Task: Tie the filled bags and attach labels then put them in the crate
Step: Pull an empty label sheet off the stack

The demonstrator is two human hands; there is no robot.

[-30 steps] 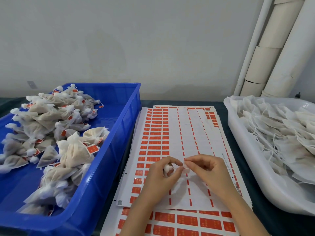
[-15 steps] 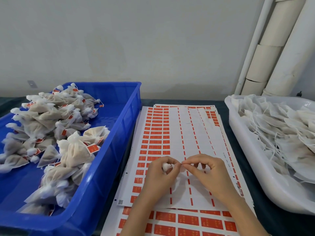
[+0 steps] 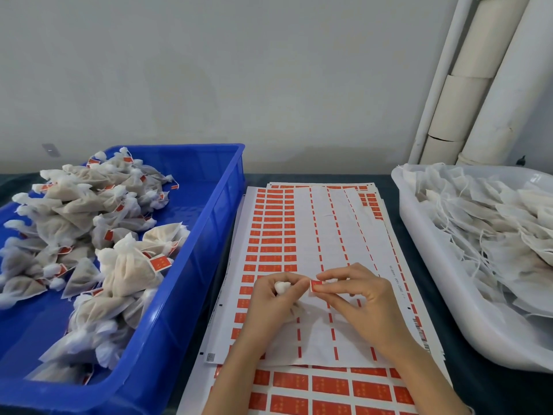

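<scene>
Over the label sheet (image 3: 305, 229), the right hand (image 3: 359, 298) now pinches a newly visible red label (image 3: 317, 285) beside the bag (image 3: 282, 287) the left hand (image 3: 269, 304) grips — labelling looks underway.

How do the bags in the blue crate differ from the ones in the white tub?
Crate bags are bunched shut at the neck; tub bags lie flat with strings loose. Crate bags carry red labels; tub bags show none. Both are white mesh, piled loosely.

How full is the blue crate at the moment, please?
Partly full. Tied bags with red labels pile on the left of the blue crate; bare blue floor shows by its right wall.
</scene>
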